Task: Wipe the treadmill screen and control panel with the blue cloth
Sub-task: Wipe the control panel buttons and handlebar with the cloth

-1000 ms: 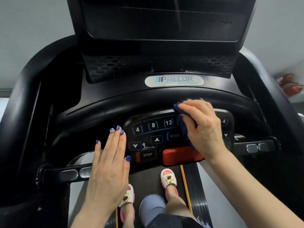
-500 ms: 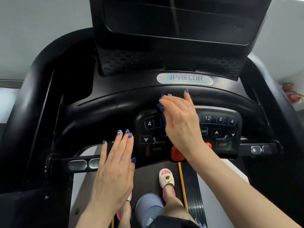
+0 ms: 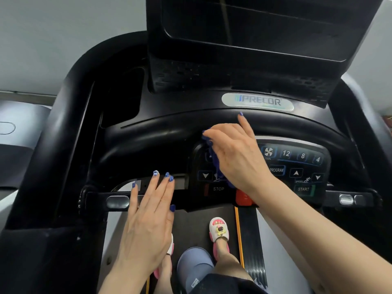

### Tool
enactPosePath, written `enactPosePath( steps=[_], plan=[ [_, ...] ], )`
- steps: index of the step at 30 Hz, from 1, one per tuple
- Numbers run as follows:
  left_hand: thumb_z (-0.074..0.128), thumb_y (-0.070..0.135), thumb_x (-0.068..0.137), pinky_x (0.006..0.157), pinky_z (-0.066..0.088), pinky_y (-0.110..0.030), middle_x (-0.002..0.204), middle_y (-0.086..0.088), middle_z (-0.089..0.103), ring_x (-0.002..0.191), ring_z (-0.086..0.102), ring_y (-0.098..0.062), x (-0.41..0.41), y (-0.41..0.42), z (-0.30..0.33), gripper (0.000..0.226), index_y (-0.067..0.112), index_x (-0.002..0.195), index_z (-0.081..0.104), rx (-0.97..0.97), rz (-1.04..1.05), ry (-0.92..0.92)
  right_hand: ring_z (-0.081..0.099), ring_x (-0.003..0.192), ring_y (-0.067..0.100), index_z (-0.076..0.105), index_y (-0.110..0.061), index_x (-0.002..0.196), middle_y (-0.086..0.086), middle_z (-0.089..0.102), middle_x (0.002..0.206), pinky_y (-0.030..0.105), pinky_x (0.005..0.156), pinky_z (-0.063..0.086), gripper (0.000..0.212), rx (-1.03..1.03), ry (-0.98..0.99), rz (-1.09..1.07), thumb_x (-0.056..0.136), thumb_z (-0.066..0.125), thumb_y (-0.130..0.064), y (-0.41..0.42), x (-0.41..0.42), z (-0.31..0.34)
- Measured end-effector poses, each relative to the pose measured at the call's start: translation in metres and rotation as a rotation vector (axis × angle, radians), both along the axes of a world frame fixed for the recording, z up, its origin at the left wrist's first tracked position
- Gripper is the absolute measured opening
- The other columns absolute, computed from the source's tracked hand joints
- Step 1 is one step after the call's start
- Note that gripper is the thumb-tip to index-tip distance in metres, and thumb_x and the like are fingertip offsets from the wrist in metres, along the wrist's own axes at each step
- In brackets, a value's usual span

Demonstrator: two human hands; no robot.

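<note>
Her right hand (image 3: 235,158) presses a mostly hidden crumpled blue cloth (image 3: 214,164) onto the black button panel (image 3: 297,164), covering its left keys; the left hand (image 3: 148,215) hovers flat, open, empty.

Glossy plastic control panel (image 3: 297,164) (cloth (image 3: 214,166) fuzzy)

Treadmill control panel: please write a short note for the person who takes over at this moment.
Right hand: pressing the blue cloth flat on the left part of the control panel, above the STOP button.
Left hand: open and flat, holding nothing, over the left handlebar.
Done: cannot be judged from this view; wiping of the panel is under way.
Left: the right-side keys, START button, and the dark screen above.
</note>
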State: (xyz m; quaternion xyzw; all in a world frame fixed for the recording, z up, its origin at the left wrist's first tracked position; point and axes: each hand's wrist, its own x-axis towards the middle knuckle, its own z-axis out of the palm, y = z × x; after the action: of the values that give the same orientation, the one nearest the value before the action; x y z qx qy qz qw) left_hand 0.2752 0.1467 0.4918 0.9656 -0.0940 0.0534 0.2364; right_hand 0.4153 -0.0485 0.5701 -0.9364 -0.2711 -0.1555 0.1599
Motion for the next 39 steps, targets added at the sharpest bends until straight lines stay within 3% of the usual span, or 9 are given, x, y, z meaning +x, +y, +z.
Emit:
enactPosePath(
  steps=[7, 11, 14, 17, 21, 28, 34, 37, 39],
  plan=[
    [0.034, 0.023, 0.1, 0.124, 0.009, -0.051, 0.155, -0.002, 0.045, 0.152, 0.024, -0.019, 0.0, -0.002, -0.002, 0.052, 0.006, 0.147, 0.048, 0.0, -0.036, 0.018, 0.062, 0.106, 0.024, 0.07, -0.012, 0.106, 0.002, 0.066, 0.107, 0.046, 0.121, 0.018, 0.025, -0.228, -0.022, 0.252, 0.098, 0.046, -0.015, 0.01, 0.0, 0.002],
    [0.035, 0.022, 0.098, 0.124, 0.008, -0.051, 0.153, -0.003, 0.048, 0.151, 0.026, -0.02, -0.003, -0.001, -0.004, 0.052, 0.005, 0.146, 0.049, 0.004, -0.049, 0.019, 0.063, 0.098, 0.025, 0.07, -0.01, 0.1, 0.003, 0.067, 0.098, 0.047, 0.121, 0.018, 0.032, -0.241, -0.017, 0.208, 0.099, 0.038, -0.016, 0.014, 0.01, 0.007],
    [0.034, 0.023, 0.099, 0.125, 0.005, -0.051, 0.153, -0.002, 0.047, 0.151, 0.027, -0.021, -0.007, -0.001, -0.003, 0.052, 0.006, 0.146, 0.049, 0.003, -0.042, 0.032, 0.062, 0.099, 0.026, 0.069, -0.008, 0.096, 0.005, 0.065, 0.098, 0.043, 0.123, 0.015, 0.026, -0.275, -0.044, 0.242, 0.1, 0.044, -0.014, 0.02, -0.001, 0.0],
    [0.035, 0.022, 0.098, 0.125, 0.003, -0.051, 0.155, -0.003, 0.044, 0.152, 0.025, -0.021, -0.009, -0.001, -0.002, 0.053, 0.007, 0.147, 0.048, -0.02, -0.024, 0.045, 0.06, 0.111, 0.025, 0.067, -0.009, 0.097, 0.005, 0.064, 0.102, 0.043, 0.124, 0.01, 0.023, -0.365, -0.05, 0.349, 0.1, 0.045, -0.011, 0.021, -0.01, -0.005],
    [0.036, 0.021, 0.098, 0.125, 0.001, -0.049, 0.159, -0.005, 0.039, 0.152, 0.024, -0.022, -0.01, 0.006, 0.001, 0.054, 0.005, 0.148, 0.044, -0.026, 0.036, 0.06, 0.055, 0.125, 0.029, 0.067, -0.005, 0.103, 0.009, 0.065, 0.112, 0.047, 0.122, 0.016, 0.032, -0.447, -0.042, 0.4, 0.096, 0.035, -0.01, 0.022, -0.023, -0.013],
    [0.033, 0.023, 0.099, 0.126, -0.008, -0.043, 0.163, -0.004, 0.03, 0.154, 0.017, -0.021, -0.017, 0.022, -0.002, 0.057, 0.008, 0.154, 0.033, 0.009, 0.076, 0.106, 0.047, 0.133, 0.035, 0.062, 0.001, 0.122, 0.018, 0.06, 0.13, 0.042, 0.122, 0.012, 0.042, -0.5, -0.003, 0.432, 0.097, 0.033, -0.015, 0.016, -0.041, -0.019],
    [0.031, 0.024, 0.099, 0.125, -0.009, -0.043, 0.163, -0.003, 0.029, 0.154, 0.018, -0.021, -0.018, 0.026, -0.003, 0.057, 0.009, 0.154, 0.032, 0.033, 0.072, 0.114, 0.051, 0.131, 0.033, 0.063, 0.0, 0.126, 0.016, 0.061, 0.13, 0.043, 0.119, 0.018, 0.069, -0.508, 0.064, 0.536, 0.102, -0.002, -0.008, 0.012, -0.058, -0.025],
    [0.031, 0.024, 0.1, 0.126, -0.006, -0.045, 0.163, -0.004, 0.029, 0.155, 0.014, -0.018, -0.02, 0.033, -0.003, 0.056, 0.01, 0.154, 0.028, 0.061, 0.078, 0.115, 0.053, 0.126, 0.031, 0.064, -0.001, 0.123, 0.015, 0.062, 0.127, 0.04, 0.119, 0.02, 0.049, -0.406, 0.152, 0.574, 0.101, 0.02, -0.004, 0.013, -0.061, -0.021],
    [0.031, 0.025, 0.1, 0.125, -0.001, -0.048, 0.163, -0.005, 0.03, 0.155, 0.013, -0.018, -0.021, 0.04, -0.001, 0.056, 0.01, 0.155, 0.028, 0.072, 0.094, 0.123, 0.052, 0.124, 0.029, 0.062, -0.001, 0.124, 0.014, 0.062, 0.127, 0.039, 0.117, 0.025, 0.047, -0.247, 0.235, 0.51, 0.09, 0.029, 0.0, 0.018, -0.065, -0.018]
  ],
)
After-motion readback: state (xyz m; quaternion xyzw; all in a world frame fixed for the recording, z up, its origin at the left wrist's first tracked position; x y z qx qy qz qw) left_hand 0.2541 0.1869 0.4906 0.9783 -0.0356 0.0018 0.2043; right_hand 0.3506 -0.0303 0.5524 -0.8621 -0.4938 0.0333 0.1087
